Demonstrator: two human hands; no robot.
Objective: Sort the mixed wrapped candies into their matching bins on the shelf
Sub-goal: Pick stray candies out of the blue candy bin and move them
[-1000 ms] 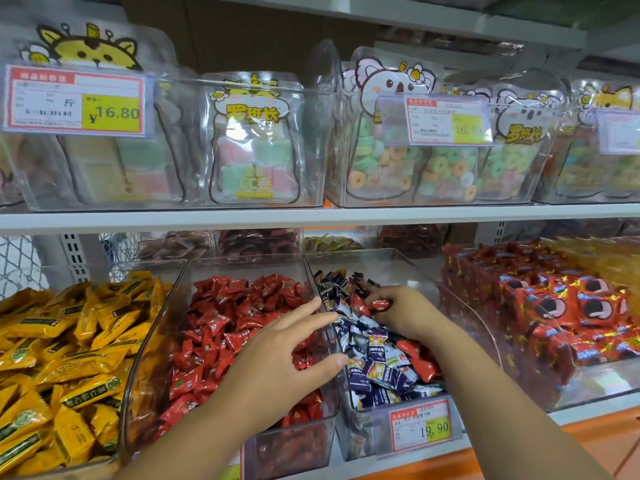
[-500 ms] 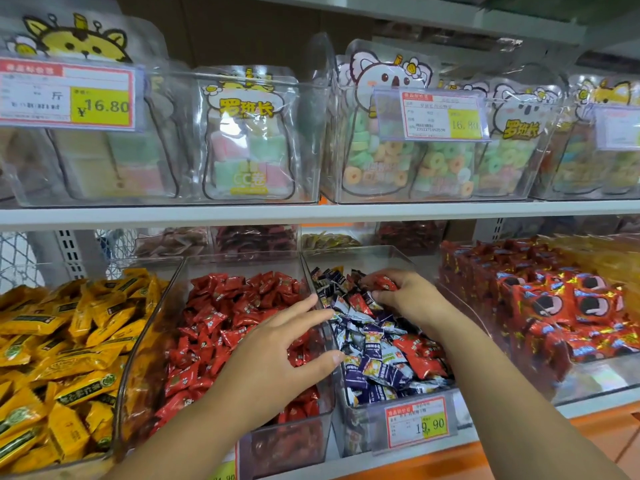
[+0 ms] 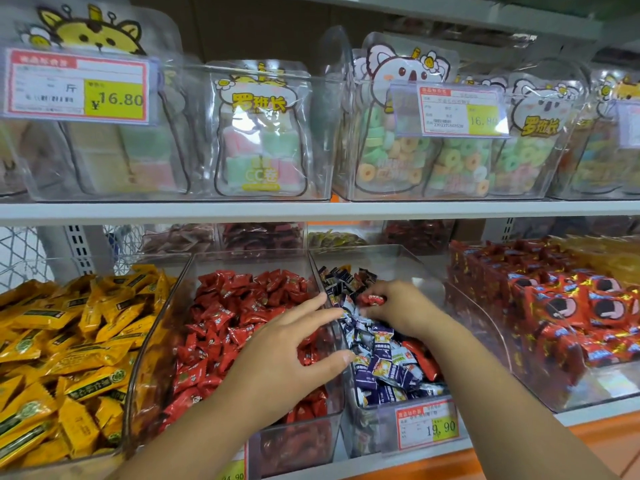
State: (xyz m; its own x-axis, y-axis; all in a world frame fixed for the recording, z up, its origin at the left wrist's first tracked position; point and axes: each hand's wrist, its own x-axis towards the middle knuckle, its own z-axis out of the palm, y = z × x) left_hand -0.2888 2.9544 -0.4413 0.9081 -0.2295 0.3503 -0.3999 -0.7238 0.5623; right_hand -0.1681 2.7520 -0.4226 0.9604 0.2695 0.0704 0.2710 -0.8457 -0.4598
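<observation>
Drawn nearer the left hand [image 3: 287, 355] than a second ago, with the right fingers [image 3: 386, 289] pinching a red candy [image 3: 373, 300] low over the purple candies [image 3: 384, 368] at the back of the middle bin [image 3: 391, 261]. Lift clear of the pile first, carry across the divider [image 3: 316, 271], and release only above the red bin [image 3: 249, 261], beside the wide-spread, empty left fingers [image 3: 311, 306]. Then go back for the red strays [image 3: 420, 362] near the front, taking few enough each time not to drag purple ones along.
</observation>
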